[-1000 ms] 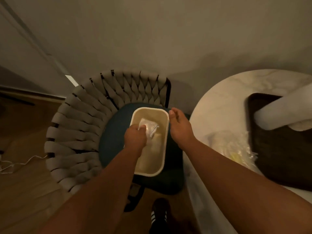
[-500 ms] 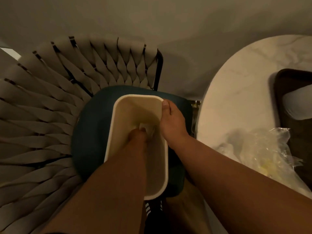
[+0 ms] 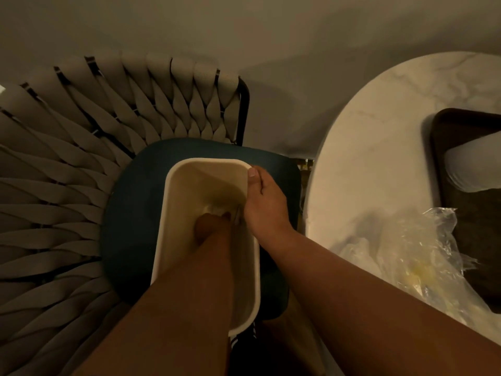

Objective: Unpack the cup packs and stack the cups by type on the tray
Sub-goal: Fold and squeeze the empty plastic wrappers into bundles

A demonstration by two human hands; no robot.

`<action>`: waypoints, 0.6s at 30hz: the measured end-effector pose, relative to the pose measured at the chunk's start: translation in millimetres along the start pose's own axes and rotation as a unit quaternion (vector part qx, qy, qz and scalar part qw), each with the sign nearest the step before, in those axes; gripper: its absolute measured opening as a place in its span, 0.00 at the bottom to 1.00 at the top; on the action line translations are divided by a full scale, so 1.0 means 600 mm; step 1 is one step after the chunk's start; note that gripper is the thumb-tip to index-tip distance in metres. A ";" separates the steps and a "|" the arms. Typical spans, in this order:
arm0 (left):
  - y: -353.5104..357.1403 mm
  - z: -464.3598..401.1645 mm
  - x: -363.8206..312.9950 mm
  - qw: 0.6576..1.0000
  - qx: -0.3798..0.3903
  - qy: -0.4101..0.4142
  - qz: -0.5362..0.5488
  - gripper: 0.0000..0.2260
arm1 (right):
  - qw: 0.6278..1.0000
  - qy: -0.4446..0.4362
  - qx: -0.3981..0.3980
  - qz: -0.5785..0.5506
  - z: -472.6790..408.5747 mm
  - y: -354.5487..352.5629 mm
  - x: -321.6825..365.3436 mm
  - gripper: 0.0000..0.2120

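Note:
My left hand (image 3: 207, 226) reaches deep into a cream plastic bin (image 3: 173, 191) that stands on a chair seat. It is curled around a crumpled clear wrapper (image 3: 217, 209), of which only a pale edge shows past the knuckles. My right hand (image 3: 264, 204) grips the bin's right rim, thumb on the inner side. On the round marble table (image 3: 379, 131) at the right lies a dark tray (image 3: 444, 137) with a sleeve of white cups (image 3: 477, 164) lying on its side. A crinkled clear pack (image 3: 412, 261) with something yellow inside sits in front of the tray.
The bin stands on the dark blue cushion (image 3: 130, 213) of a woven-strap chair (image 3: 81, 185) close to the table's left edge. A grey wall lies behind. My striped shoe (image 3: 244, 346) shows below the bin.
My left hand has pushed the wrapper from the bin's mouth down to its bottom. My right hand moved from hovering by the bin to gripping its rim. The view came closer.

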State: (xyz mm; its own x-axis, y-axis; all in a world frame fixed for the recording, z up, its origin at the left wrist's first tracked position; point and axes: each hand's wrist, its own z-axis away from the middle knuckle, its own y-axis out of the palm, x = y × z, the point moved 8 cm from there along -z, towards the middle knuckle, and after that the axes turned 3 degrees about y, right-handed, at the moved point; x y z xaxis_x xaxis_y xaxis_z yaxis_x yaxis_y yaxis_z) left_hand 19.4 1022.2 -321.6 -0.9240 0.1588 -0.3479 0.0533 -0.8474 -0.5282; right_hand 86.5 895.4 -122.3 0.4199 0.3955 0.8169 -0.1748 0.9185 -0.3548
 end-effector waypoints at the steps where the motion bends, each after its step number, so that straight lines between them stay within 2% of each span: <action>1: 0.001 -0.004 0.001 1.000 0.004 0.000 -0.011 0.24 | 1.000 0.000 -0.002 0.000 -0.001 0.000 0.000 0.17; 4: 0.012 -0.007 -0.002 0.996 0.043 0.019 -0.080 0.23 | 1.000 -0.003 -0.007 0.005 -0.002 0.001 -0.001 0.18; 6: 0.010 0.000 -0.010 0.994 0.052 0.040 -0.084 0.21 | 1.000 -0.001 -0.008 0.008 -0.003 0.001 -0.003 0.19; 9: 0.002 0.013 -0.025 0.986 0.073 0.103 -0.108 0.17 | 1.000 0.006 -0.006 0.019 -0.003 -0.001 -0.004 0.20; 13: -0.033 0.046 -0.050 0.975 0.080 0.182 -0.101 0.15 | 0.999 -0.004 0.013 0.044 0.005 -0.001 0.010 0.21; 16: -0.077 0.110 -0.082 0.963 0.085 0.217 -0.139 0.14 | 0.999 -0.015 0.022 0.047 0.032 -0.012 0.033 0.23; 18: -0.115 0.156 -0.107 0.955 0.058 0.241 -0.160 0.13 | 0.997 -0.045 0.027 0.053 0.054 -0.018 0.058 0.23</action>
State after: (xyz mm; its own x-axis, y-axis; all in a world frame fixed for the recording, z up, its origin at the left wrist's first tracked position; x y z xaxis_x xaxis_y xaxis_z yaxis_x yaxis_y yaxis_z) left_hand 39.5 1023.3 -190.2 -0.6024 0.6103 -0.5144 -0.2710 -0.7626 -0.5874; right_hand 74.0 899.4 -75.1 0.3153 0.4866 0.8147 -0.2632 0.8697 -0.4176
